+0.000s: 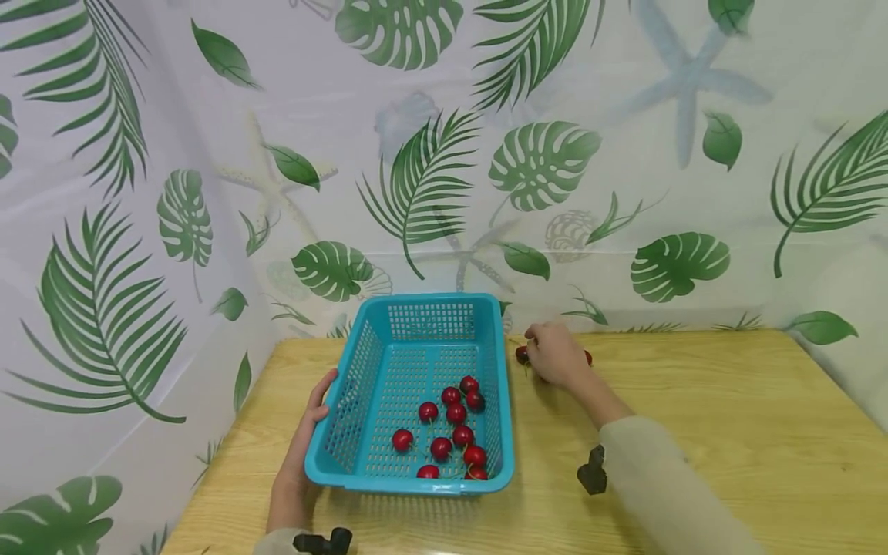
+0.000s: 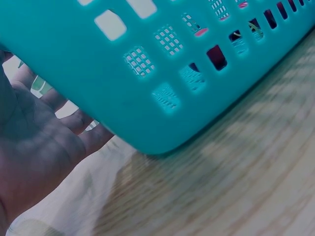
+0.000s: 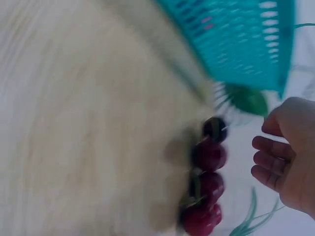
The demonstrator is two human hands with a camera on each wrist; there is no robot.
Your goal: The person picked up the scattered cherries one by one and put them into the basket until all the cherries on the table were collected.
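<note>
A blue plastic basket with perforated walls holds several red cherries, mostly toward its right and near side. My left hand is at the basket's left side, fingers against the rim; in the left wrist view, the fingers of the left hand stretch out behind the basket's corner. Right of the basket, my right hand is over a row of cherries on the table. The right wrist view shows that row of dark cherries beside the loosely bent fingers, with nothing visible between them.
The wooden table reaches back to a white cloth printed with green leaves and starfish, which also hangs along the left. Dark wrist mounts sit on both sleeves.
</note>
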